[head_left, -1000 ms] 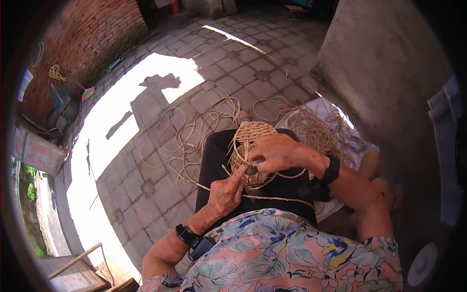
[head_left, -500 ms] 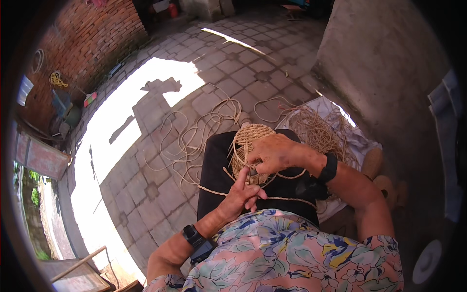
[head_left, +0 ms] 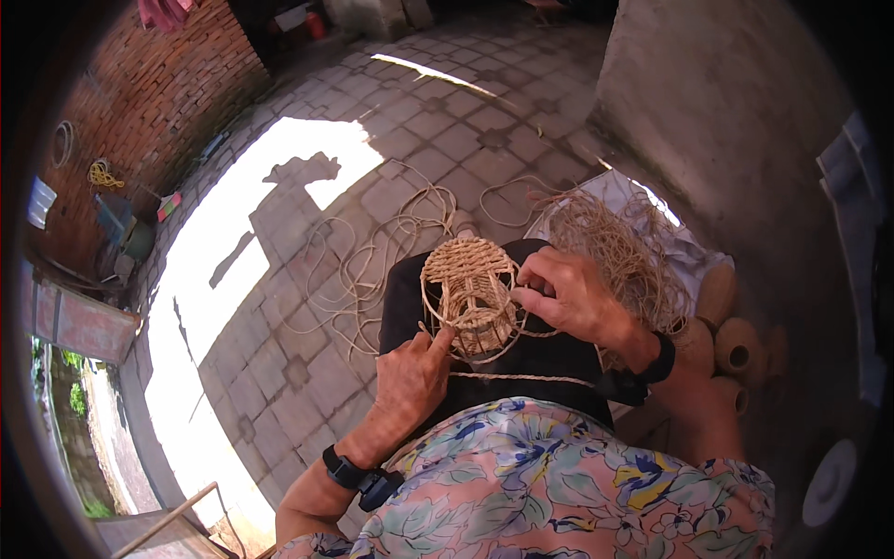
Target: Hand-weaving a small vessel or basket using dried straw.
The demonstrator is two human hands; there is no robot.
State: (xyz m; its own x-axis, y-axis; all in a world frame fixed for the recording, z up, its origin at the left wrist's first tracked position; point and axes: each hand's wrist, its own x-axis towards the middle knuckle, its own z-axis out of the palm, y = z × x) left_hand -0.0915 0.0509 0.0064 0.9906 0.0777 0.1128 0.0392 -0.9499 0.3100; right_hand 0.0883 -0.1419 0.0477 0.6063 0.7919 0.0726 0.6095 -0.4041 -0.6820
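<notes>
A small woven straw basket (head_left: pixel 472 256) with an open frame and a round hoop lies on my dark-covered lap. My left hand (head_left: pixel 413 374) grips its lower left rim between thumb and fingers. At the basket's right edge, my right hand (head_left: pixel 570 296) is closed in a pinch; what lies between the fingertips is hidden. A loop of straw cord (head_left: pixel 538 334) curves from the basket's lower right beneath the right hand. A twisted cord (head_left: pixel 521 377) stretches across my lap just below the basket.
Loose straw cord (head_left: pixel 358 275) lies coiled on the paving ahead. To the right, a tangled heap of cord (head_left: pixel 610 242) rests on a white sheet (head_left: pixel 694 256). Several brown rounded vessels (head_left: pixel 736 345) sit beside it, near a plastered wall (head_left: pixel 717 121).
My right hand has moved right, off the basket's middle to its right edge. My left hand has drawn left and closed on the rim, its pointing finger now bent. More of the basket shows.
</notes>
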